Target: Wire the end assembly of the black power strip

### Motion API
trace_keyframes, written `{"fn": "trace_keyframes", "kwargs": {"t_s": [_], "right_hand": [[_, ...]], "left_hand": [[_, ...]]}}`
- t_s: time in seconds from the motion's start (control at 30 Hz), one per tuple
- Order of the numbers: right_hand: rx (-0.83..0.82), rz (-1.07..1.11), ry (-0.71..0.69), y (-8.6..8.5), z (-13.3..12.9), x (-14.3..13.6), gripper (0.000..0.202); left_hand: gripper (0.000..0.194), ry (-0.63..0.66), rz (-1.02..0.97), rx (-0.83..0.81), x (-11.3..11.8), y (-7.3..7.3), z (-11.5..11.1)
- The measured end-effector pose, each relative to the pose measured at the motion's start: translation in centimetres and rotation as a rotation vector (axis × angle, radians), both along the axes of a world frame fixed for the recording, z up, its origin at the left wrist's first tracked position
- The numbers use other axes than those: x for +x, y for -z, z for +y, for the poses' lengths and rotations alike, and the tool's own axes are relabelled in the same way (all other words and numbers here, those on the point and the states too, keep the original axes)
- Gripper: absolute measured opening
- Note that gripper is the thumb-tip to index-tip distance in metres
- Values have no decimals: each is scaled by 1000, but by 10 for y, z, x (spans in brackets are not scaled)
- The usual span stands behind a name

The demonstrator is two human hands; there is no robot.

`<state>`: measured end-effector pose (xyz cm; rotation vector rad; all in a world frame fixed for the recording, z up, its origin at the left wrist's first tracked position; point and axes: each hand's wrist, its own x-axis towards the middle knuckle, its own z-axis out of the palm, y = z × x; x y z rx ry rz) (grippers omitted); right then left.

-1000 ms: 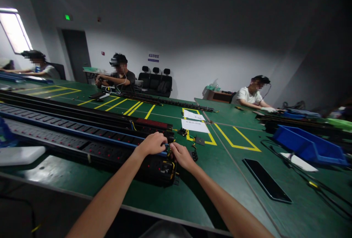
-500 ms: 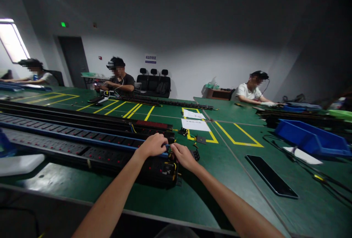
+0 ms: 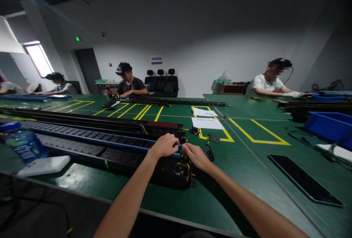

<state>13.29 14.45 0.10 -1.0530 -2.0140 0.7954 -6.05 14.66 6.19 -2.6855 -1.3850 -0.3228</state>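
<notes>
Still, the left hand [image 3: 165,145] and right hand [image 3: 196,155] linger at the blue-edged strip [image 3: 106,136], fingertips bunched, progress and exact grip impossible to tell.

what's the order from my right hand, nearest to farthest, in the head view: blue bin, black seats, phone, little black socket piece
From the right hand:
1. Little black socket piece, just right of the hand
2. Phone, right, flat on the table
3. Blue bin, far right, beyond the phone
4. Black seats, by the back wall
</notes>
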Motion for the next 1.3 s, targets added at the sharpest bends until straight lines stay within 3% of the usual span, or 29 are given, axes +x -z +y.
{"fn": "trace_keyframes", "kwargs": {"t_s": [1.3], "right_hand": [[53,-95,20,1,3,6,37]], "left_hand": [[26,50,17,21,4,1,8]]}}
